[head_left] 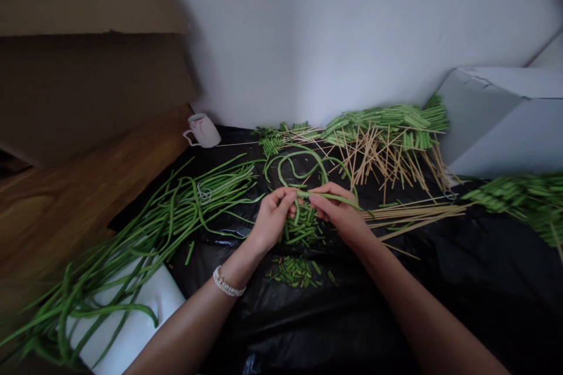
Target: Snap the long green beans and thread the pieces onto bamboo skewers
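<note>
- Centre: the left hand (275,215) and right hand (336,209) hold a long green stalk (303,194) at their fingertips, above a pile of cut pieces (303,229).
- Foreground: a smaller heap of short bits (295,271) on black plastic sheeting (334,328).
- Left: a loose bundle of long stalks (215,190); behind it, a pale mug (205,131).
- Rear right: skewered green lengths (387,119).
- Right: bare sticks (416,214) beside the right hand.

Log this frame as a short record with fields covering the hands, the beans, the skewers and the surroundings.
left hand: pinching a long green bean
right hand: holding the same bean
below hands: short bean pieces
left side: uncut long beans
right side: wooden skewers
surface: black plastic sheet
far left: white mug
</note>
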A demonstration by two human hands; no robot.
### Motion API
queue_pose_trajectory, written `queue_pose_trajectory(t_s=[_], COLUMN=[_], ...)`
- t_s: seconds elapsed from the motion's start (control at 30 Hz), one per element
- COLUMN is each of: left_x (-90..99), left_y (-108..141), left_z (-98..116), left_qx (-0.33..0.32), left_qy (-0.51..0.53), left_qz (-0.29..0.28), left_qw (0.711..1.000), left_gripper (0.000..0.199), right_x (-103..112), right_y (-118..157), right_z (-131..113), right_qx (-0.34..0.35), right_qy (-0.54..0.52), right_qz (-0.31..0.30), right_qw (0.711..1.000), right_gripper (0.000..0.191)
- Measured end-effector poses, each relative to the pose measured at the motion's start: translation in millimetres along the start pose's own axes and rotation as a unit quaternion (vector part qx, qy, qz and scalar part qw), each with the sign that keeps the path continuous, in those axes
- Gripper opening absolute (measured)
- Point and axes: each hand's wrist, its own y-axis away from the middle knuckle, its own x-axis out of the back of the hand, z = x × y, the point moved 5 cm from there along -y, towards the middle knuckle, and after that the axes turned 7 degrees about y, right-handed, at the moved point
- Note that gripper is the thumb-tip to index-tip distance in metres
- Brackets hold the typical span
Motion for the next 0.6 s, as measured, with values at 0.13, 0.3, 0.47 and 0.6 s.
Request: queue_pose_trajectory(t_s=[0.13, 0.3, 0.47, 0.6], left_x=[18.7, 10.2, -8.0, -7.7], left_y=[-9, -3, 6, 5], left_z=[5, 12, 7, 6], left_qx=[0.024, 0.043, 0.037, 0.027], left_qy=[0.119, 0.088, -0.040, -0.084], left_qz=[0.069, -0.003, -0.091, -0.111], left_qw=[0.990, 0.995, 0.994, 0.990], left_gripper=[0.034, 0.030, 0.032, 0.031], right_x=[-6, -10, -11, -7], right_y=[3, 2, 3, 1], right_z=[-2, 2, 1, 3], right_qx=[0.001, -0.018, -0.006, -0.017], right_qy=[0.041, 0.054, 0.083, 0.054], right_qz=[-0.032, -0.054, -0.056, -0.035], right_qw=[0.999, 0.997, 0.995, 0.998], right_gripper=[0.019, 0.021, 0.018, 0.019])
